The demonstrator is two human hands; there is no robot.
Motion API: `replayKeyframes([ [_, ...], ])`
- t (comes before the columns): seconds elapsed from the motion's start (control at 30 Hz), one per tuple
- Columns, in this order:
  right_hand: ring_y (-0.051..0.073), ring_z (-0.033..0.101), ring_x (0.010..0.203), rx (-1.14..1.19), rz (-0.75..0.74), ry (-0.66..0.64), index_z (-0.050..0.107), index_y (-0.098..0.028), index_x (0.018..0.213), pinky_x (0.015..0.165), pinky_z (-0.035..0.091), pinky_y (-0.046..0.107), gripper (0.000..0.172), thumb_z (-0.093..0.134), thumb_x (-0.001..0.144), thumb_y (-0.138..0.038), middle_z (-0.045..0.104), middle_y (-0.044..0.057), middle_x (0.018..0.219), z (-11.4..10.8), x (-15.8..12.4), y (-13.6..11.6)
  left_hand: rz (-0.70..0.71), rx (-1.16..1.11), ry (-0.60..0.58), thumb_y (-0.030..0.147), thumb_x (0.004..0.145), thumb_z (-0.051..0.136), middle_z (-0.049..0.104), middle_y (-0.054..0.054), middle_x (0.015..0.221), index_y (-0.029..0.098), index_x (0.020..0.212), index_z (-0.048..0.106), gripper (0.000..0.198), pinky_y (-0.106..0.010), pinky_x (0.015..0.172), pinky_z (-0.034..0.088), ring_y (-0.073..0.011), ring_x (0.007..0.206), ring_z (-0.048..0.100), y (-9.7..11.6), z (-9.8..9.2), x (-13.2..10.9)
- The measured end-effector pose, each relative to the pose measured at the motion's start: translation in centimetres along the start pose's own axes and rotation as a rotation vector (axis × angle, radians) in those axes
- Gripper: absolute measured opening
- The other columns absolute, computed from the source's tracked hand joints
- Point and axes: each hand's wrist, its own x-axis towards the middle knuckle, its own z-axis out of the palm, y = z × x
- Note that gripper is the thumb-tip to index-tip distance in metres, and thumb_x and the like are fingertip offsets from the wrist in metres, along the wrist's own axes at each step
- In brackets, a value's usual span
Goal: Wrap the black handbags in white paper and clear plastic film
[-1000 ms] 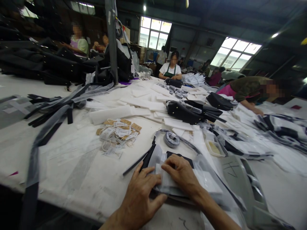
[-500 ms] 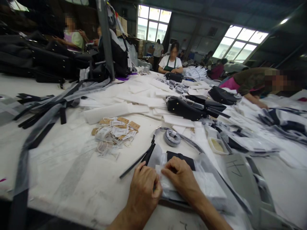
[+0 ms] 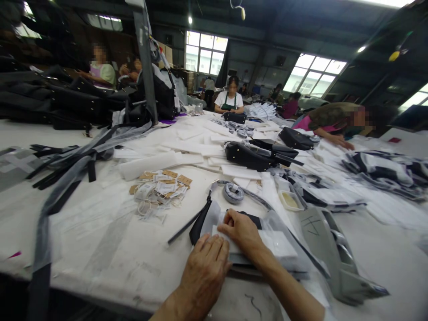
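A black handbag [image 3: 197,223] lies in front of me, partly covered by translucent wrapping and a white foam sheet [image 3: 277,244]. My left hand [image 3: 205,265] rests on the near left end of the foam, its fingers stretched out side by side. Just to its right, my right hand [image 3: 240,229] has its fingers curled, thumb and fingertips pinched at the foam's upper left edge. Its palm hides part of the bag. Behind the bag, a wrapped strap runs in an arc around a coiled strap [image 3: 233,193] in plastic.
Tags with strings [image 3: 162,191] are heaped left of the bag. At right stand a grey tape dispenser [image 3: 321,249] and a small white tray [image 3: 290,200]. Foam sheets and black bags [image 3: 250,156] cover the far table. Co-workers sit or bend around it; a post [image 3: 145,67] rises at left.
My left hand has gone from curled to flat on the foam. My right hand keeps its pinch near the foam's left edge. The camera view has tilted up and shifted right.
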Motion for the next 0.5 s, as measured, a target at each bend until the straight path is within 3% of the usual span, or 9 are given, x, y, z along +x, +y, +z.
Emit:
replayKeyframes([
  [0.13,0.017,0.059,0.067,0.062,-0.022,0.115,0.067,-0.021,0.095,0.065,0.040,0.027,0.018,0.067,0.078,-0.028,0.065,-0.002,0.071,-1.9,-0.4,0.2,-0.010,0.019,-0.072,0.026,0.097,0.051,0.069,-0.007,0.115,0.016,0.123,0.058,0.029,-0.041,0.098,0.046,-0.0236,0.106,0.065,-0.1,0.1,-0.6],
  [0.23,0.020,0.064,0.073,0.218,0.003,0.307,0.068,-0.020,0.099,0.072,0.047,0.030,0.030,0.060,0.083,-0.045,0.070,0.002,0.081,-5.8,-3.1,2.3,0.005,0.035,-0.072,0.026,0.097,0.052,0.069,-0.006,0.118,0.017,0.124,0.058,0.029,-0.040,0.100,0.045,-0.0231,0.109,0.064,-0.3,0.2,-0.7],
  [0.37,0.025,0.068,0.079,0.215,0.235,0.591,0.072,-0.022,0.092,0.075,0.050,0.033,0.041,0.063,0.074,-0.058,0.074,0.005,0.087,-12.8,-9.1,8.8,0.090,0.095,-0.012,0.025,0.097,0.051,0.070,-0.004,0.118,0.019,0.125,0.059,0.030,-0.037,0.099,0.044,-0.0209,0.108,0.064,-0.9,0.1,-0.8],
  [0.5,0.030,0.067,0.092,0.132,0.449,0.692,0.072,-0.023,0.087,0.084,0.050,0.038,0.040,0.064,0.067,-0.057,0.075,0.008,0.092,-17.6,-14.7,16.7,0.241,0.193,0.105,0.028,0.095,0.049,0.070,-0.005,0.117,0.019,0.125,0.061,0.033,-0.038,0.096,0.041,-0.0222,0.104,0.064,-2.6,1.3,-1.0],
])
